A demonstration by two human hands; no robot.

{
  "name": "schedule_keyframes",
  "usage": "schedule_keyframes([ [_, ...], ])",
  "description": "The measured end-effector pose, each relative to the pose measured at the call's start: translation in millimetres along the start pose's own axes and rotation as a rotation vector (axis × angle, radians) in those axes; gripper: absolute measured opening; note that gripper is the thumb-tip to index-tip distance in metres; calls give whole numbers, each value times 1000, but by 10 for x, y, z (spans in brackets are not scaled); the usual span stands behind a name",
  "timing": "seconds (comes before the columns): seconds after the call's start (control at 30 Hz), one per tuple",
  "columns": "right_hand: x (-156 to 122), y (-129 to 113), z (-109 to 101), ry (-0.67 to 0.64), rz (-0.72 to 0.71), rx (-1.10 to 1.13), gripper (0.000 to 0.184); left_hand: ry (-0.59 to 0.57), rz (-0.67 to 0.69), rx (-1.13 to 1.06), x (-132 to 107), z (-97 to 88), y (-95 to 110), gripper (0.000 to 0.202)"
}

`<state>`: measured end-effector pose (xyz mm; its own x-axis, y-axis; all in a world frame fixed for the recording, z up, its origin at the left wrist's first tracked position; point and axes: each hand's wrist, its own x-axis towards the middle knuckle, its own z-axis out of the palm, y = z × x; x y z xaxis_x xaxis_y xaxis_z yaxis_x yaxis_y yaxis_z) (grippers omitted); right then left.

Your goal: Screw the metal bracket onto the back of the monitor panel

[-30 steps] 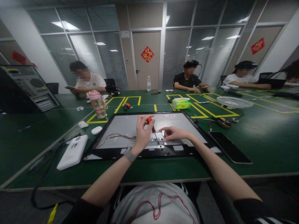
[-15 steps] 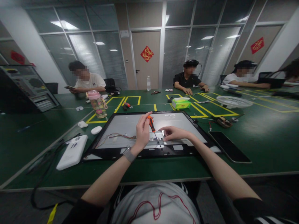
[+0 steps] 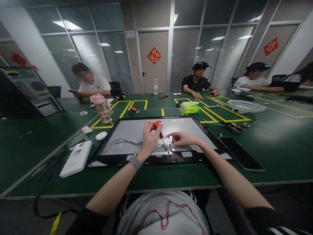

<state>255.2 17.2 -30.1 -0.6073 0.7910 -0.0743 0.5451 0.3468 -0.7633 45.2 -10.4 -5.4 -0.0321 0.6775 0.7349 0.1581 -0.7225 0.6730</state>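
My left hand (image 3: 151, 135) is closed on a screwdriver (image 3: 160, 133) with an orange and black handle, thumb and index finger near its top. Its shaft slants down to a small circuit board (image 3: 161, 145) on the back of a flat display panel (image 3: 129, 125). My right hand (image 3: 182, 139) lies at the right end of that board, with curled thumb and index finger about the edge of a small shiny metal plate (image 3: 168, 141). Thin coloured wires (image 3: 124, 141) run left from the board, partly behind my left hand. The panel lies flat inside a black frame.
A white power bank (image 3: 76, 159) and a white case (image 3: 101, 136) lie left of the panel, a black phone (image 3: 241, 152) right. Beyond stand a pink-lidded bottle (image 3: 102, 109) and a green tissue pack (image 3: 190, 108). Several people sit across the table.
The fingers of my left hand have bent round the top of the screwdriver handle, which has shifted slightly. My right hand has stayed in place.
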Motion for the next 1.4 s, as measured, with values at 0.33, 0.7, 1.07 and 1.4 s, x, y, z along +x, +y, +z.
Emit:
schedule_keyframes([
  [0.33, -25, -57, 5, -4, 22, 50, 74, -6, -43, -91, -7, 6, -113, 37],
  [0.7, -18, -41, 1, 11, 7, -4, 73, -10, -4, -42, -8, 0, -25, 29],
  [1.07, -6, -10, 1, 1, -1, 20, 71, 13, 18, 36, -14, -3, -8, 28],
  [1.4, -24, -52, -5, 4, -5, 11, 72, 28, 22, 40, -6, -12, -30, 29],
])
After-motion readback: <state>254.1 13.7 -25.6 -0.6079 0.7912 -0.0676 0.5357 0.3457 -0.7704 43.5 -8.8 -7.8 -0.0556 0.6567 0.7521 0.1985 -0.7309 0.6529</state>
